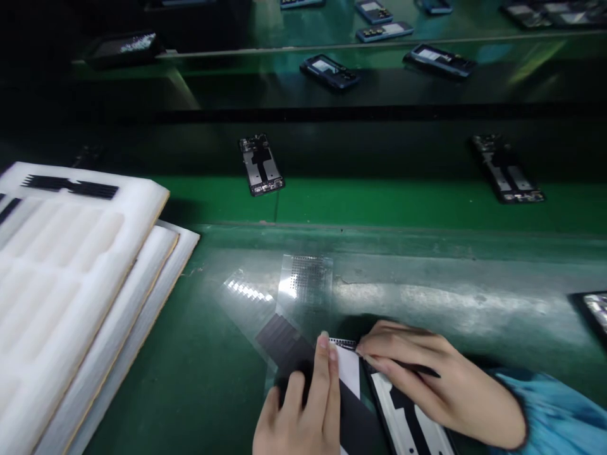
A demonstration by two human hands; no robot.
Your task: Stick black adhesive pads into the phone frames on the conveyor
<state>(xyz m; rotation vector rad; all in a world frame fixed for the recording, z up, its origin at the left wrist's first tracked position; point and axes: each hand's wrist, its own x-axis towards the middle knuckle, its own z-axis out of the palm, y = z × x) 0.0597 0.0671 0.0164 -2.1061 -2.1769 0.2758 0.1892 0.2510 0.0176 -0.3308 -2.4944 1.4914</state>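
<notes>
My left hand (298,404) presses its fingers down on a black film strip (284,344), which lies on a clear plastic sheet (303,284). My right hand (427,385) pinches a slim black tool (420,368), its tip at a small perforated metal strip (342,344). That strip sits at the top end of a phone frame with a silver plate (408,411). The frame lies under both hands and runs off the bottom edge. A white backing piece (349,373) shows between my hands. My fingers hide part of the strip and frame.
Stacked white foam trays (80,297) with black film pieces (70,186) fill the left side. Behind the bench, green conveyor belts (379,202) carry several phone frames (260,164). A dark device (590,313) sits at the right edge.
</notes>
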